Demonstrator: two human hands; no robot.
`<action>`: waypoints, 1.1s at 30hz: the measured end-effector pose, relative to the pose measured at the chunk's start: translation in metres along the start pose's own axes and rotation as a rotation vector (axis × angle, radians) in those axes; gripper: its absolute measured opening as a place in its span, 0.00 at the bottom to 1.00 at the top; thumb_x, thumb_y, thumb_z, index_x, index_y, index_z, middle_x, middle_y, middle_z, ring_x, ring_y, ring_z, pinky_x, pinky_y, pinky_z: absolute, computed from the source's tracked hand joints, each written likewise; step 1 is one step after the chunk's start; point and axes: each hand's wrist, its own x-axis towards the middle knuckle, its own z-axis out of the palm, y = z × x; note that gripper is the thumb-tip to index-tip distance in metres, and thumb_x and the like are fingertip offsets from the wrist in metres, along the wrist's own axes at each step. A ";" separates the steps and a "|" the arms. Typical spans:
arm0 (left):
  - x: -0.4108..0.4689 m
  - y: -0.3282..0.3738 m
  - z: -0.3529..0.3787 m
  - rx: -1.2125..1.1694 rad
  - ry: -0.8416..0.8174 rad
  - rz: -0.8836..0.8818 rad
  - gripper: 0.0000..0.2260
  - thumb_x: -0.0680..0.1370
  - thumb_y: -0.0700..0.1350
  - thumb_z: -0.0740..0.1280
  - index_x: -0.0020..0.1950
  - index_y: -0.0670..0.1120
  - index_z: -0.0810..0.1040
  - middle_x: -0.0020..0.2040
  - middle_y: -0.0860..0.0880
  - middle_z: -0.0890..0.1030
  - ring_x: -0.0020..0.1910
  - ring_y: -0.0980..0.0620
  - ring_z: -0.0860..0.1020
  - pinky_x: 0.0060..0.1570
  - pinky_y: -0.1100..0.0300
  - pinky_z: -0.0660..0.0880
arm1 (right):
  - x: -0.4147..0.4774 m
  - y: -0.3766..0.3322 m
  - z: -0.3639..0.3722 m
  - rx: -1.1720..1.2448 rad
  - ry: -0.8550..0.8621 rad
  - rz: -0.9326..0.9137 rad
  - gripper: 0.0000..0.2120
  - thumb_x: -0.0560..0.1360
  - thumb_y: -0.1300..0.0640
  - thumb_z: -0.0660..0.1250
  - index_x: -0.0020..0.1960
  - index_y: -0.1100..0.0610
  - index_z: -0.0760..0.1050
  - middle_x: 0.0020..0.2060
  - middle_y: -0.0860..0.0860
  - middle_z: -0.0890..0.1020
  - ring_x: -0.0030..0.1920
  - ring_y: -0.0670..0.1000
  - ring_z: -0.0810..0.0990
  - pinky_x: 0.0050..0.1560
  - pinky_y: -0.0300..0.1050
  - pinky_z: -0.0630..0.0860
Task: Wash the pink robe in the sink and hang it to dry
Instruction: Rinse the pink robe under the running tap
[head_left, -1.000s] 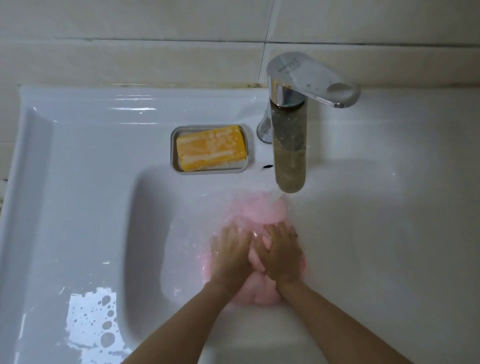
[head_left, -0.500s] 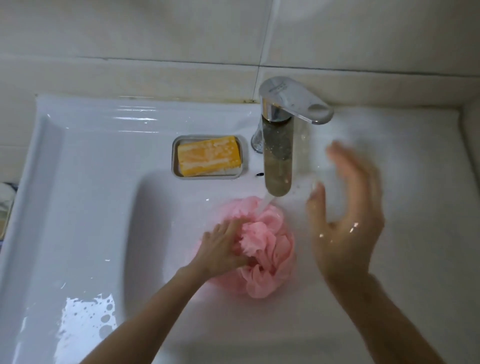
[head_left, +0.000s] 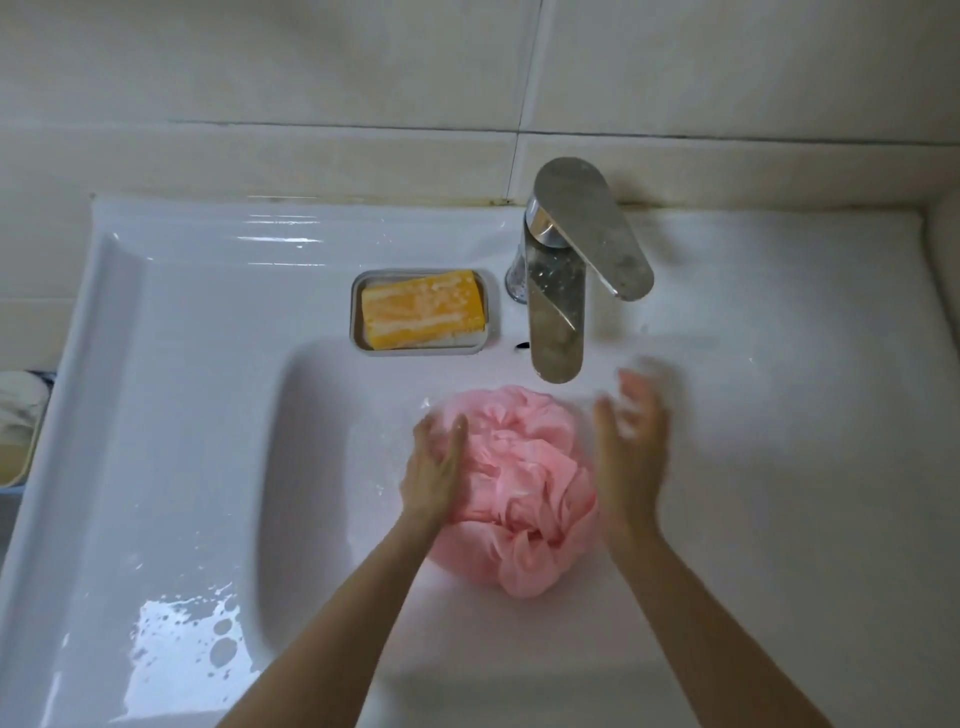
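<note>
Two hands — left hand (head_left: 434, 467), right hand (head_left: 631, 457) — flank the pink robe (head_left: 524, 467).

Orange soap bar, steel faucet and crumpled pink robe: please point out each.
orange soap bar (head_left: 423, 312), head view, middle of its top face.
steel faucet (head_left: 556, 338), head view, its spout.
crumpled pink robe (head_left: 524, 467), head view, centre of the bundle.

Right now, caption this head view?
Left hand and right hand flank the pink robe in the sink under the faucet.
</note>
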 end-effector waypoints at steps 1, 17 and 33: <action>0.005 0.006 0.001 0.019 -0.053 -0.019 0.32 0.75 0.68 0.53 0.70 0.49 0.65 0.66 0.45 0.73 0.64 0.43 0.72 0.65 0.45 0.67 | 0.003 0.021 0.013 -0.050 -0.154 0.187 0.31 0.63 0.33 0.61 0.64 0.44 0.70 0.62 0.48 0.74 0.61 0.53 0.75 0.62 0.56 0.72; -0.042 -0.011 -0.017 0.811 -0.055 0.537 0.30 0.65 0.63 0.63 0.64 0.52 0.68 0.70 0.40 0.65 0.66 0.38 0.67 0.58 0.42 0.70 | -0.010 0.080 -0.042 -0.632 -0.506 0.169 0.50 0.55 0.21 0.65 0.66 0.53 0.68 0.61 0.56 0.74 0.58 0.55 0.75 0.55 0.50 0.73; 0.015 -0.035 0.032 0.823 0.179 0.654 0.11 0.70 0.48 0.60 0.50 0.45 0.71 0.42 0.45 0.81 0.40 0.44 0.80 0.37 0.54 0.76 | -0.005 0.131 0.053 -0.699 -0.264 -0.605 0.14 0.72 0.41 0.59 0.48 0.51 0.67 0.43 0.58 0.81 0.32 0.58 0.79 0.26 0.44 0.73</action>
